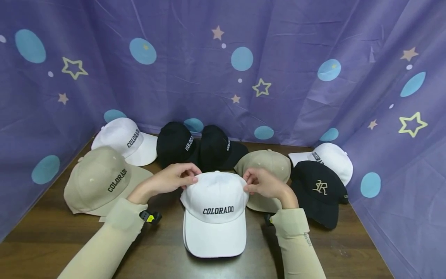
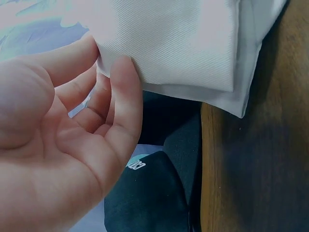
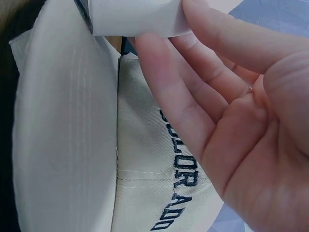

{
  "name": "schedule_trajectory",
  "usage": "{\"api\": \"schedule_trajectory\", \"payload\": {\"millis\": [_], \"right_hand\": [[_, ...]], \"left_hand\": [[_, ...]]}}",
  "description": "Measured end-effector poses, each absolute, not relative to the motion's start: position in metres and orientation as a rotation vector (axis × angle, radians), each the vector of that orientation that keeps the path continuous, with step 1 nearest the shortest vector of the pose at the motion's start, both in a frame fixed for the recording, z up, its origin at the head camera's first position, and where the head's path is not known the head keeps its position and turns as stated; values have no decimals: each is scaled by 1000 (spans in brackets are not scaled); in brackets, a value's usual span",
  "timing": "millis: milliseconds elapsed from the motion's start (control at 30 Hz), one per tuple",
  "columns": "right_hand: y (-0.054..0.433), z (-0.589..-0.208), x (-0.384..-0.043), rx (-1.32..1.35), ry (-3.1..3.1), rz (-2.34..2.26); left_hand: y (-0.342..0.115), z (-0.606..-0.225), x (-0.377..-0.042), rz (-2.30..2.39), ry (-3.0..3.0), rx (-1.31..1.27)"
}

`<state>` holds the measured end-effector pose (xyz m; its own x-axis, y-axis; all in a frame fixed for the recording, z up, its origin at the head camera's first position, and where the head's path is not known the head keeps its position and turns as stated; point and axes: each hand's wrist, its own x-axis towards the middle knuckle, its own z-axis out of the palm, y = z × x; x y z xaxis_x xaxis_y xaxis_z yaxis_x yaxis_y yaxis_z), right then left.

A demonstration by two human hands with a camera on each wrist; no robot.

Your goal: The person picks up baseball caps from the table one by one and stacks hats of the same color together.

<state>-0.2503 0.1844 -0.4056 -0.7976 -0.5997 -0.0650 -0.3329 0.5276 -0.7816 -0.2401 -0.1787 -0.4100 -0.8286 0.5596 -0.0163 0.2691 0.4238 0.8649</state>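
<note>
A white baseball cap [image 1: 217, 209] with COLORADO in dark letters faces me at the front middle, brim down. A second white brim edge shows along its left side, just behind the top brim. My left hand [image 1: 172, 179] pinches the cap's left side between thumb and index finger. In the left wrist view that thumb and finger meet at the edge of the white fabric [image 2: 169, 43], with another white layer under it. My right hand [image 1: 265, 184] pinches the opposite side near the crown; in the right wrist view the white edge [image 3: 137, 19] lies between thumb and forefinger.
Behind stand a white cap [image 1: 116, 135], a beige cap [image 1: 97, 178] and two black caps [image 1: 174, 143] at left and centre. A beige cap [image 1: 268, 161], a black cap [image 1: 315, 190] and another white cap [image 1: 334, 159] sit at right. Purple curtain [image 1: 195, 77] surrounds the wooden table [image 1: 156, 255].
</note>
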Motion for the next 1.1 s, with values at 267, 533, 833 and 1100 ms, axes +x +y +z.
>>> {"api": "schedule_trajectory", "payload": {"millis": [267, 533, 833, 1100], "right_hand": [[187, -407, -251, -771, 2443, -1143], [187, -405, -252, -788, 2462, -1103], [186, -407, -252, -759, 2469, -1090], [184, -408, -252, -741, 2496, -1066]], "left_hand": [[-177, -410, -241, 1348, 2408, 723], [-176, -411, -241, 1376, 2414, 739], [-177, -412, -240, 1380, 2395, 697], [-177, -413, -238, 1388, 2398, 697]]}}
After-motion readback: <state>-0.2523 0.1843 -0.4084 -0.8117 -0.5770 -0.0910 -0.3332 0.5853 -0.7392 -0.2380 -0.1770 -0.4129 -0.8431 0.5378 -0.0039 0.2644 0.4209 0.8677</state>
